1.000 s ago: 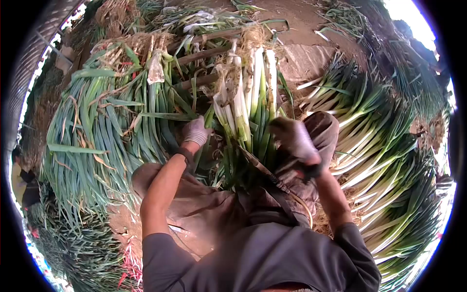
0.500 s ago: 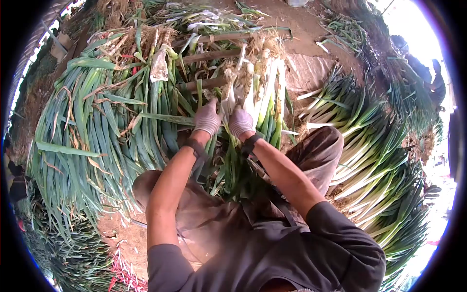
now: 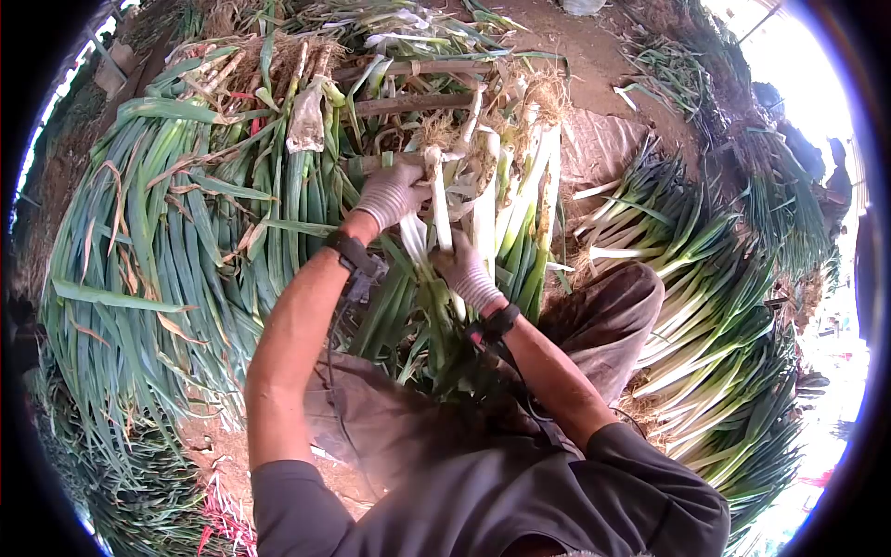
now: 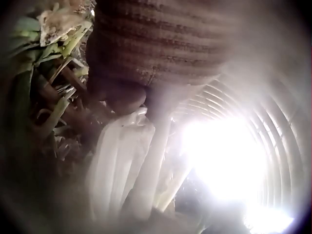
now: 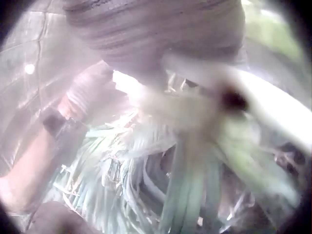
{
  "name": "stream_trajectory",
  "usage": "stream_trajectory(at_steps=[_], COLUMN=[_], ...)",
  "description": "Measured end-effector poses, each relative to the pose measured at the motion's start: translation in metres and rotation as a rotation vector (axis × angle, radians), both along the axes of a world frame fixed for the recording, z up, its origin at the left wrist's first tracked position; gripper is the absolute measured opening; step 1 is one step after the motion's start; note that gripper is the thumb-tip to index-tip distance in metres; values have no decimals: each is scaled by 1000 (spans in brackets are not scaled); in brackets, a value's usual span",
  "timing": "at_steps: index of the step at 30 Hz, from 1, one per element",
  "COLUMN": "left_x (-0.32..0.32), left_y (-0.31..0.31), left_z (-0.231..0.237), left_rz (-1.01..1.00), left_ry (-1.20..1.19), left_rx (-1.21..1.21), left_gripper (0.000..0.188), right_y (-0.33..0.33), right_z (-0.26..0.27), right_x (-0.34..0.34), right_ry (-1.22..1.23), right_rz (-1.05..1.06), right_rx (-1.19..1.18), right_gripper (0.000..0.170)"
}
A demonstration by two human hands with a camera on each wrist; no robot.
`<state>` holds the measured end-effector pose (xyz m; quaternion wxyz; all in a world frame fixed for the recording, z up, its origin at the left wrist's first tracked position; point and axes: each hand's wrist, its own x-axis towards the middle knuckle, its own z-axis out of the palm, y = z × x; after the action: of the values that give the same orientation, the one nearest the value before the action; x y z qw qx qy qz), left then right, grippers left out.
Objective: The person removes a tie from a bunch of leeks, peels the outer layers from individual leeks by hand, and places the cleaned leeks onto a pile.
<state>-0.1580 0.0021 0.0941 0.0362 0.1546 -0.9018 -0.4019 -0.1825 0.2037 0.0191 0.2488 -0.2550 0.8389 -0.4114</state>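
Note:
A leek stands with its root end up between the two hands, its white stem bare. My right hand, in a striped glove, grips it low on the stem, where white meets green. At the upper left of the stem is my gloved left hand, its fingers close under the roots. In the left wrist view its thumb and fingers pinch the top of a loose white outer leaf that hangs beside the stem. More leeks with rooty tops lean just right of the hands.
A thick row of untrimmed leeks leans on wooden bars at left. Cleaned leeks lie piled at right. Stripped leaves are heaped at the back, and a brown sheet covers ground behind the right knee.
The right hand swung in from the right knee to the leeks, then moved lower with a leek in its grip. The left hand rose to near the leek's root end, and an outer leaf came loose.

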Motion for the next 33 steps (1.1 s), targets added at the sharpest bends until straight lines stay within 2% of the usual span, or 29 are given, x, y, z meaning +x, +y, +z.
stream_trajectory(at_steps=[1,2,3,4,5,7,9,11,13,16,17,18,19,20,21,23,24,25,28,31,33], left_x=[0,5,0,-6,-5,-1,24,20,16,8,2,-3,-11,-16,-22,-36,-41,-45,-50,-55,-50], left_y=[-3,-4,-15,-52,-73,-184,-165,-142,-69,15,22,38,48,51,58,57,56,51,47,41,38], left_z=[2,17,36,12,36,45,121,142,132,74,8,-15,-45,-70,-68,-77,-83,-83,-81,-96,-97], left_rz=[0,-16,106,182,400,693,952,784,617,499,231,66,98,125,158,254,240,234,250,313,306], left_ry=[-13,234,-84,145,66,363,492,270,155,4,-118,-247,-281,-245,-282,-314,-314,-314,-342,-424,-490], left_rx=[-41,-211,-188,-199,-253,-7,479,-72,-196,481,-256,-426,-435,-448,-424,-424,-400,-382,-294,-200,-125], left_gripper=[32,21,12,15,18,18,37,47,52,49,38,27,22,19,17,19,19,20,29,41,42], right_y=[4,5,13,19,27,46,59,58,44,40,45,52,60,69,78,88,92,95,86,82,84], right_z=[-18,-27,-34,-13,4,11,-19,-16,-6,20,24,29,33,30,26,17,15,15,18,36,65], right_x=[6,14,17,22,27,27,11,-6,-11,-5,-4,-4,-3,-3,-6,-9,-9,-9,-1,4,0], right_ry=[-64,-22,-73,-124,-173,-142,-162,-137,-156,-108,-9,-44,-81,-66,6,-10,-109,-92,-362,-376,-460], right_rz=[25,17,26,35,38,9,-164,-154,-182,-259,-250,-267,-283,-274,-264,-267,-264,-173,-34,-99,-267], right_rx=[-70,-275,-256,-239,-223,-162,-338,-310,-304,-252,-230,-243,-255,-372,-342,-252,-259,-216,-343,-398,-389], right_gripper=[42,39,38,37,36,35,35,35,35,35,33,33,33,32,31,28,28,25,20,25,28])
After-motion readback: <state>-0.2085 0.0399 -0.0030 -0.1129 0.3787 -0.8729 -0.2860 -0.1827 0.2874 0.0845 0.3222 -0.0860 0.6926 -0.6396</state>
